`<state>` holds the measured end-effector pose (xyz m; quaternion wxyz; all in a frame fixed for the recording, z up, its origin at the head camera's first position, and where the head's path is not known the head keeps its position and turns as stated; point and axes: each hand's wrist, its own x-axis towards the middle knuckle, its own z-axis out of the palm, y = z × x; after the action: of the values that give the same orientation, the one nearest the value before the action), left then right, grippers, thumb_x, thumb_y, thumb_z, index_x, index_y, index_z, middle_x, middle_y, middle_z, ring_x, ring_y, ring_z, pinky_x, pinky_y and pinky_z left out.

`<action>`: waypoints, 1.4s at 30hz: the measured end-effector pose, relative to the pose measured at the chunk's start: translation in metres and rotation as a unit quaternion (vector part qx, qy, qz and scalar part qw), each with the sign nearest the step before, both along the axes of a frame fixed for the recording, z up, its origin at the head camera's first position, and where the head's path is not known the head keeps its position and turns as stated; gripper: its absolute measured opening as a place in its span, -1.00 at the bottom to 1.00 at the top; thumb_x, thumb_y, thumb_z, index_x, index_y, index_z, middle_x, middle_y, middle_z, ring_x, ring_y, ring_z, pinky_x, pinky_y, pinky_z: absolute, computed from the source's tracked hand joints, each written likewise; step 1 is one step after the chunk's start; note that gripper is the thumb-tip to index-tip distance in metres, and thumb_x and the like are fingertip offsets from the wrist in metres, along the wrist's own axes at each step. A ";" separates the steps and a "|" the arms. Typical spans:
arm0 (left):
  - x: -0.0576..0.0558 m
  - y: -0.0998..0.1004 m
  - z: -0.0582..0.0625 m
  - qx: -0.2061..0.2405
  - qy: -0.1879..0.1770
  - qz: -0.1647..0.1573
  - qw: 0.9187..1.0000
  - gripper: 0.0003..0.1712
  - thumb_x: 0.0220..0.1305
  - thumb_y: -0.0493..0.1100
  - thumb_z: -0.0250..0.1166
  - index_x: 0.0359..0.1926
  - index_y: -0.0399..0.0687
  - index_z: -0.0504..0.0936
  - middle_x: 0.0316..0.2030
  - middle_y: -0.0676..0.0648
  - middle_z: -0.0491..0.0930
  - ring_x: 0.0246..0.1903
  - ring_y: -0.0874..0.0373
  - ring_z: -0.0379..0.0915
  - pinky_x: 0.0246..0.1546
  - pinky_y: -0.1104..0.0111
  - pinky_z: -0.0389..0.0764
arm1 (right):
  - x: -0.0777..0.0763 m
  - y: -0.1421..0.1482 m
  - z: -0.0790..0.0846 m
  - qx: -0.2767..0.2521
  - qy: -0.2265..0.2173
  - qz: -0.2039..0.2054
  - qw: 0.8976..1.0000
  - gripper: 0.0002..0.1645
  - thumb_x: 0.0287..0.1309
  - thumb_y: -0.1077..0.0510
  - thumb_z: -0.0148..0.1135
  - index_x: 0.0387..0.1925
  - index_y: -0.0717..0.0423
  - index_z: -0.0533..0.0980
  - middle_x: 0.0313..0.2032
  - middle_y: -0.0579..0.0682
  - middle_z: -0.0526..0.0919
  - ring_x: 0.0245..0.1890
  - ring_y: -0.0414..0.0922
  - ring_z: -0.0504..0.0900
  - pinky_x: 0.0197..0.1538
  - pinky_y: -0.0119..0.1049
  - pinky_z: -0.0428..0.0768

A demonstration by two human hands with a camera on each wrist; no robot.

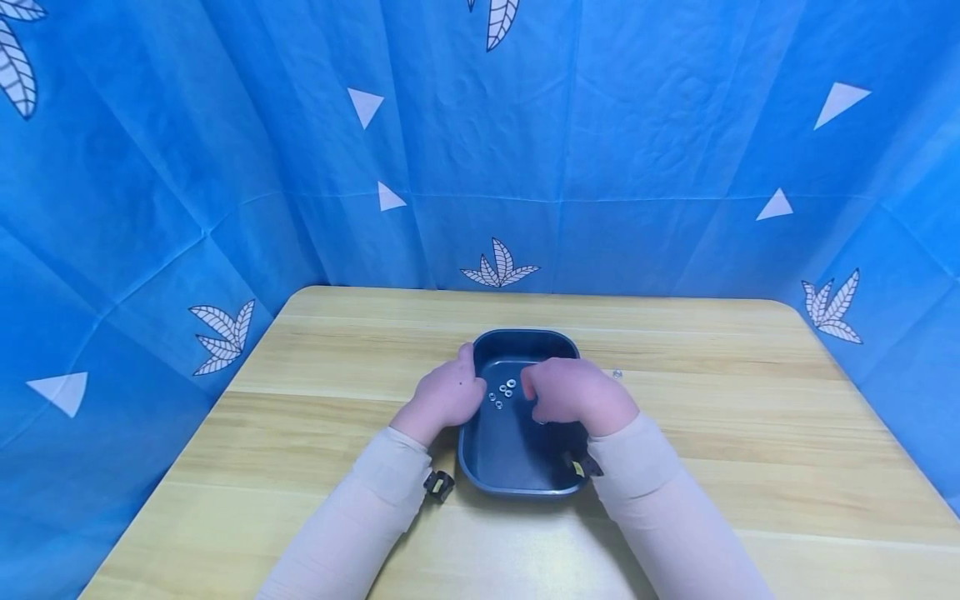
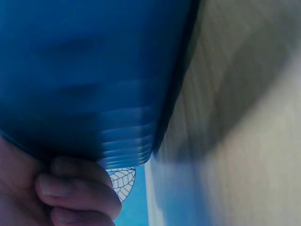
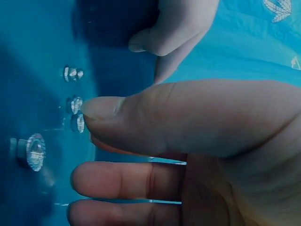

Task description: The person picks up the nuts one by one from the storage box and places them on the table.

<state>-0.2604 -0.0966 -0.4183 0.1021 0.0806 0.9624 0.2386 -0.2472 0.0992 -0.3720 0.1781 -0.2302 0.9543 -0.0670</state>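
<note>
A deep blue tray (image 1: 517,467) with rounded corners stands on the table in the head view. My left hand (image 1: 447,392) grips its left wall near the far end, with curled fingers outside the wall in the left wrist view. Several small shiny metal nuts (image 1: 508,393) lie on the tray's floor towards the left side. Over the right part of the tray is my right hand (image 1: 581,392), pointing down inward. In the right wrist view its thumb (image 3: 122,113) covers most of the index finger, the other fingers (image 3: 117,181) extend, and no nut shows between them.
One more nut (image 1: 617,373) lies on the wooden table (image 1: 750,400), right of the tray beyond my right hand. Another nut (image 1: 540,421) shows below that hand inside the tray. A blue patterned curtain (image 1: 480,150) hangs behind and around the table.
</note>
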 end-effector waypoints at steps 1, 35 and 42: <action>0.000 0.000 0.000 -0.003 0.000 0.000 1.000 -0.19 0.48 -0.04 0.03 0.57 -0.30 -0.04 -0.10 -0.20 0.60 -0.31 0.01 0.54 -0.37 0.20 0.51 | 0.000 0.000 -0.001 0.003 0.003 0.002 1.000 -0.84 0.10 0.21 0.37 -0.26 -0.01 0.57 -0.41 -0.15 0.57 -0.36 -0.11 0.50 -0.30 -0.19 0.48; 0.000 0.000 0.002 0.013 -0.025 0.005 1.000 -0.17 0.50 -0.05 0.01 0.59 -0.27 -0.11 -0.51 -0.11 0.49 -0.58 0.03 0.47 -0.50 0.20 0.48 | -0.007 -0.009 -0.027 0.068 0.016 0.030 0.997 -0.77 0.09 0.19 0.35 -0.56 -0.06 0.46 -0.64 -0.13 0.44 -0.56 -0.13 0.46 -0.39 -0.26 0.39; 0.000 0.001 0.000 0.015 -0.020 0.002 1.000 -0.18 0.50 -0.05 0.01 0.58 -0.27 -0.10 -0.47 -0.11 0.50 -0.55 0.03 0.48 -0.49 0.20 0.48 | -0.007 -0.008 -0.027 0.074 0.016 0.034 0.997 -0.75 0.13 0.18 0.31 -0.59 -0.05 0.45 -0.66 -0.12 0.41 -0.60 -0.13 0.43 -0.43 -0.27 0.36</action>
<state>-0.2607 -0.0960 -0.4184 0.1198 0.0755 0.9565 0.2550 -0.2539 0.0909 -0.3993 0.1814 -0.2495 0.9511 0.0134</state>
